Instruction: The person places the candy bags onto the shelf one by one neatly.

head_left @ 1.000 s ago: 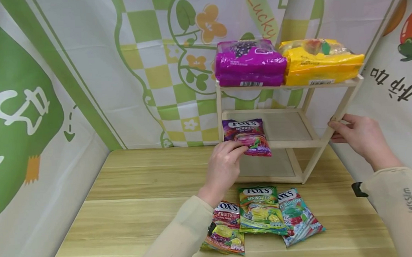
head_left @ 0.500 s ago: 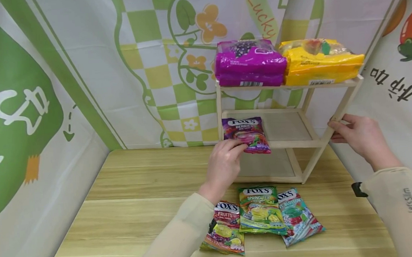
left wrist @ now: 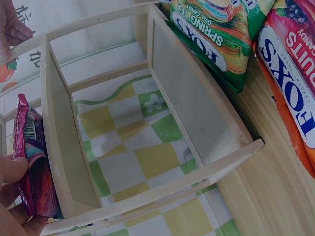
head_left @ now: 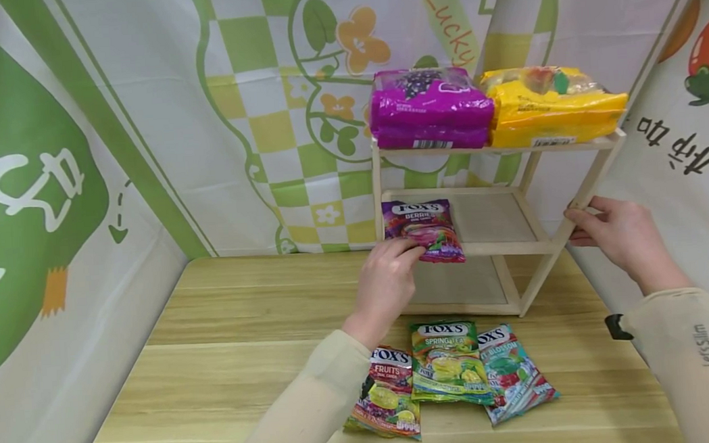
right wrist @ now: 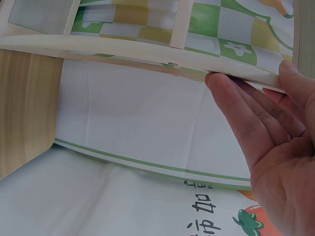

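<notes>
A purple Fox's Berries candy bag [head_left: 424, 227] lies at the left end of the wooden rack's [head_left: 502, 248] middle shelf. Its lower end sticks out over the front edge. My left hand [head_left: 385, 280] pinches that end; in the left wrist view, thumb and fingers [left wrist: 15, 169] hold the bag [left wrist: 35, 157] against the shelf board. On the right side, my right hand [head_left: 623, 235] grips the rack's slanted front post between thumb and fingers. The right wrist view shows the same hand [right wrist: 280, 123] on the post [right wrist: 147, 56].
A magenta bag [head_left: 430, 112] and a yellow bag [head_left: 555, 107] sit on the top shelf. On the table [head_left: 235, 364] before the rack lie Fox's Fruits [head_left: 389, 395], Spring Tea [head_left: 448, 365] and a teal Fox's bag [head_left: 513, 374]. Printed cloth [head_left: 305, 204] hangs behind.
The Berries bag has slid slightly back onto the middle shelf, with my left hand still on its lower end. My right hand has stayed on the post.
</notes>
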`<state>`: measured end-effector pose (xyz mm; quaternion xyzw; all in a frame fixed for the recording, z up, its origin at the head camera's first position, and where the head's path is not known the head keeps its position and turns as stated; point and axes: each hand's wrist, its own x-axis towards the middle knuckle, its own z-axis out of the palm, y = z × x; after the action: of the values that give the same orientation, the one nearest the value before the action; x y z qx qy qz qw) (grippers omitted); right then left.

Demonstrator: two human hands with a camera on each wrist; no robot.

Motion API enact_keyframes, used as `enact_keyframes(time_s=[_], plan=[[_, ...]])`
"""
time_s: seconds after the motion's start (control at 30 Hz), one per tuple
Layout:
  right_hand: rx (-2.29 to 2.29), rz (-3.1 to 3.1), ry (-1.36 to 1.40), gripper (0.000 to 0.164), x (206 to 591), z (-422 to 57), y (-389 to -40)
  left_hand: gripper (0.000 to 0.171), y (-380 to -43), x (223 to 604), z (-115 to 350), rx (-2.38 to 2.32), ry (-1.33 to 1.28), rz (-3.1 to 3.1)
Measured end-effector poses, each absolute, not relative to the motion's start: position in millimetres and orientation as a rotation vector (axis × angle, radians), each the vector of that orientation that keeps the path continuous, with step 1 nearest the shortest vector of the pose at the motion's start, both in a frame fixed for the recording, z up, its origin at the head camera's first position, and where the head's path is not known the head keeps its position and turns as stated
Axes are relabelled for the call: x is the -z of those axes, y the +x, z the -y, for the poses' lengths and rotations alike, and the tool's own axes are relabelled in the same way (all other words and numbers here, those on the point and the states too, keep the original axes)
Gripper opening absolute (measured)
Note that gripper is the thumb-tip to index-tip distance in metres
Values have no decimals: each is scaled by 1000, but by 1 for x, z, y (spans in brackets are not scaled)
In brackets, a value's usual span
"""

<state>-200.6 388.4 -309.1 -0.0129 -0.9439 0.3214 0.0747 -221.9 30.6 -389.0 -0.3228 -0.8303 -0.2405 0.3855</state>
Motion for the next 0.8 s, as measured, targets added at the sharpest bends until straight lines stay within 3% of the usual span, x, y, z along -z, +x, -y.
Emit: enact_keyframes(time_s=[0.43,0.8], plan=[[-945,2832,-35,59,309,-389,-200,35,-220,385,-34,411,-806,2211],[-947,2832,-43,60,309,-388,-200,33,-226,383,-38,297,-791,2195]])
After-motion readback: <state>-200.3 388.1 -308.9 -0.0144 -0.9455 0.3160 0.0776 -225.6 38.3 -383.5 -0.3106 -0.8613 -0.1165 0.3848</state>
